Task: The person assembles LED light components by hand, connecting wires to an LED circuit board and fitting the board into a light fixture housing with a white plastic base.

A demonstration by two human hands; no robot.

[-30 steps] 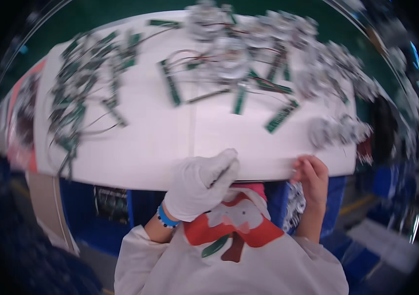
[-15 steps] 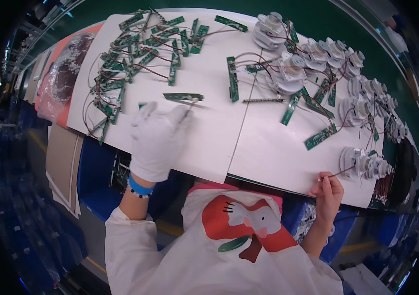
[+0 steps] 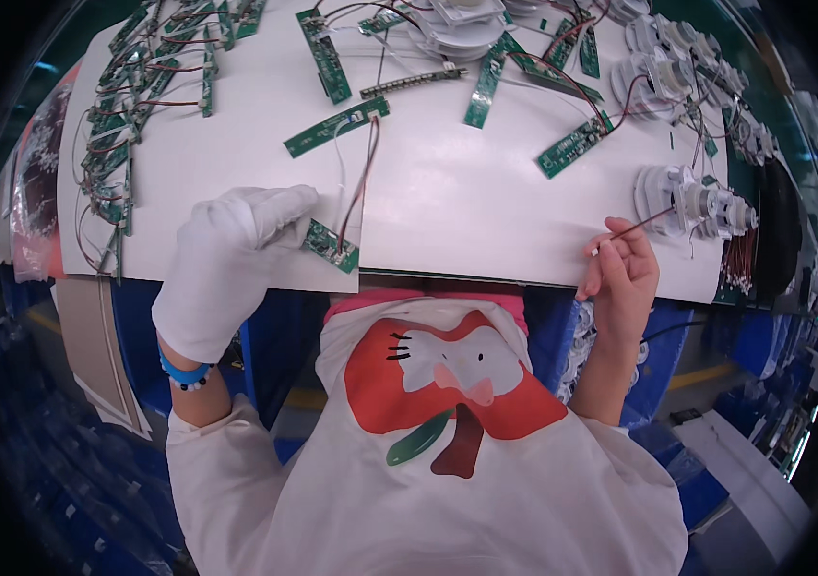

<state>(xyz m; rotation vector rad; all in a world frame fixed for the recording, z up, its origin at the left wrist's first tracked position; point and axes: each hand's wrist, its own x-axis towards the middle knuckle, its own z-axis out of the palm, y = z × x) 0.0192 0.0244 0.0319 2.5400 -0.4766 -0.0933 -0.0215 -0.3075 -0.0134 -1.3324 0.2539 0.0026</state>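
My left hand (image 3: 241, 245), in a white glove, pinches one end of a small green circuit board (image 3: 334, 247) close to the table's front edge. Red-brown and pale wires run from this piece to a longer green circuit board (image 3: 322, 132) lying farther up the white surface. My bare right hand (image 3: 625, 264) holds a thin dark wire (image 3: 641, 225) between thumb and fingers, with a small white connector at its tip. That wire leads to a white round plastic part (image 3: 670, 200) at the right, which rests on the table.
Many wired green circuit boards (image 3: 121, 154) lie heaped at the far left. More boards (image 3: 574, 144) and white round parts (image 3: 663, 82) spread over the far right. White sheets (image 3: 447, 192) cover the table. Blue bins (image 3: 270, 331) stand below its front edge.
My left hand has taken hold of the small board and drawn it toward me, with the longer linked board turning. The right hand still holds the wire. The whole view has shifted.
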